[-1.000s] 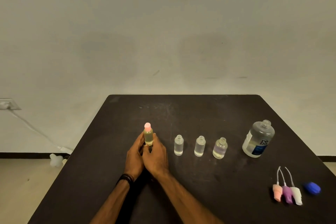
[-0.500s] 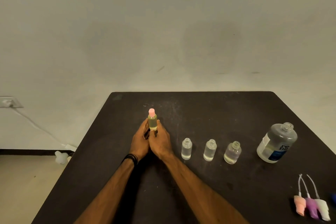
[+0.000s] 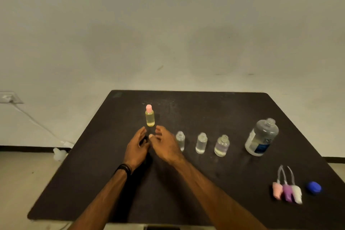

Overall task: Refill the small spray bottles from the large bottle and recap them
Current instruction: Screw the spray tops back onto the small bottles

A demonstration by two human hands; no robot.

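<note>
A small yellowish bottle with a pink spray cap (image 3: 150, 115) stands upright on the black table (image 3: 205, 110), alone at the left. Just in front of it, my left hand (image 3: 137, 147) and my right hand (image 3: 165, 144) hover with relaxed fingers, holding nothing and apart from the bottle. To the right stand three uncapped small clear bottles (image 3: 180, 140) (image 3: 201, 142) (image 3: 222, 145) in a row. The large clear bottle with a blue label (image 3: 261, 137) stands open further right. Three loose spray caps, pink, purple and white (image 3: 287, 191), lie near the front right.
A blue screw cap (image 3: 314, 187) lies beside the spray caps at the table's right edge. A white cable and wall socket (image 3: 8, 97) are at the left, with a white plug piece (image 3: 59, 153) on the floor.
Both hands have let go of the pink-capped bottle and drawn back toward me. The bottle now stands on its own further back on the table.
</note>
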